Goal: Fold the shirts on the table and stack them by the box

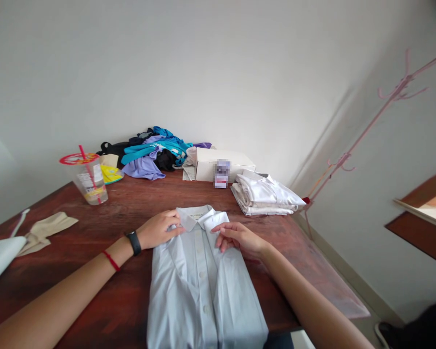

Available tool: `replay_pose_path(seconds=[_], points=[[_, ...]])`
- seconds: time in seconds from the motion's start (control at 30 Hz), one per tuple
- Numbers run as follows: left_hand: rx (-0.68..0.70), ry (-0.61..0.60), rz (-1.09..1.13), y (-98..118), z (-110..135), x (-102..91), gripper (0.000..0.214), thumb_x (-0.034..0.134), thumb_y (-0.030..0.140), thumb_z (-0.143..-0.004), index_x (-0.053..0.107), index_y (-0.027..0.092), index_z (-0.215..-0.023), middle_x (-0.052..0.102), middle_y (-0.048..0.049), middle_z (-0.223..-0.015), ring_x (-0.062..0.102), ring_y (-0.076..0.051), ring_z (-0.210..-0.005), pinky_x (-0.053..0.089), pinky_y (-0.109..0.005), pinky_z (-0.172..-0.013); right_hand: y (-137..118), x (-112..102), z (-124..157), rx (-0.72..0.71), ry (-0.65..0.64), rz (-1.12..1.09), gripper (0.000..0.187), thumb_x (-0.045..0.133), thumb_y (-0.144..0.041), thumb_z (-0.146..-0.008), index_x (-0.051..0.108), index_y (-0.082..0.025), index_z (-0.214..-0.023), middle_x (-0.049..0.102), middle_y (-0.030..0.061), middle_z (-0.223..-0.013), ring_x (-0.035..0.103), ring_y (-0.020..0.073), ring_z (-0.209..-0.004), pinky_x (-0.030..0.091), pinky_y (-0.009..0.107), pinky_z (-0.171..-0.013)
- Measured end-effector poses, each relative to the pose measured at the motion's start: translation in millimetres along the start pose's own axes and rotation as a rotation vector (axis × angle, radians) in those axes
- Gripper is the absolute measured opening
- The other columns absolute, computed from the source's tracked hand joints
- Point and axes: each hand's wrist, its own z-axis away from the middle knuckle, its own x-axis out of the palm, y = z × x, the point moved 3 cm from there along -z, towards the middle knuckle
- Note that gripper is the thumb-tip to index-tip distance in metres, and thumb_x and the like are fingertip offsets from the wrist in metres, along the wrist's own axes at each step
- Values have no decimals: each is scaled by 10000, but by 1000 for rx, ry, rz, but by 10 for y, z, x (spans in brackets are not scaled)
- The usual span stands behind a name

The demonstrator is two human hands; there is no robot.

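A pale blue button-up shirt (203, 286) lies front-up on the dark wooden table (131, 208), its sides folded in and its collar pointing away from me. My left hand (159, 230) rests on the shirt's left shoulder beside the collar, fingers curled onto the cloth. At the right collar tip, my right hand (236, 237) has its fingers bent and pinched on the fabric. A black band and a red string circle my left wrist.
A stack of folded white shirts (265, 195) sits at the far right, and a white box (220, 164) stands behind it. Against the wall lies a heap of blue, purple and black clothes (154, 151). A plastic cup with a red straw (87, 177) and a beige cloth (47, 228) lie left. A pink coat rack (366, 131) stands right.
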Motion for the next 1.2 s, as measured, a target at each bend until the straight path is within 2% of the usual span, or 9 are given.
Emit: replay_pose_path(seconds=[0.37, 0.73, 1.0, 1.07, 1.2], points=[[15, 22, 4, -60, -2, 58, 353, 519, 395, -1006, 700, 187, -786, 634, -45, -980, 616, -182, -889, 425, -287, -850, 1, 1, 9, 33, 19, 63, 417, 724, -467, -879, 690, -133, -1126, 754, 70, -846, 704, 137, -670, 492, 236, -660], [46, 51, 18, -48, -9, 57, 399, 517, 407, -997, 638, 180, -693, 621, -46, -929, 607, -179, -857, 428, -277, -810, 7, 8, 10, 40, 24, 77, 422, 725, -472, -875, 686, -135, -1126, 755, 70, -856, 703, 138, -680, 492, 235, -666], [34, 61, 13, -65, -13, 75, 395, 518, 413, -994, 658, 184, -703, 637, -51, -952, 620, -183, -863, 437, -282, -820, -9, 40, 10, 2, 15, 193, 447, 726, -512, -864, 676, -165, -1140, 751, 60, -905, 698, 133, -663, 479, 242, -654], [26, 69, 21, -66, -10, 78, 386, 529, 414, -988, 671, 187, -710, 643, -49, -948, 623, -181, -850, 439, -281, -817, -14, 70, 15, -38, 17, 298, 454, 722, -515, -866, 672, -180, -1169, 757, 74, -994, 656, 104, -584, 460, 240, -603], [16, 78, 22, -60, -9, 76, 384, 535, 412, -984, 680, 189, -708, 647, -46, -937, 626, -179, -835, 438, -277, -810, -5, 157, 34, -74, 8, 547, 472, 677, -532, -892, 682, -191, -1219, 756, 93, -1097, 473, 50, -447, 381, 224, -455]])
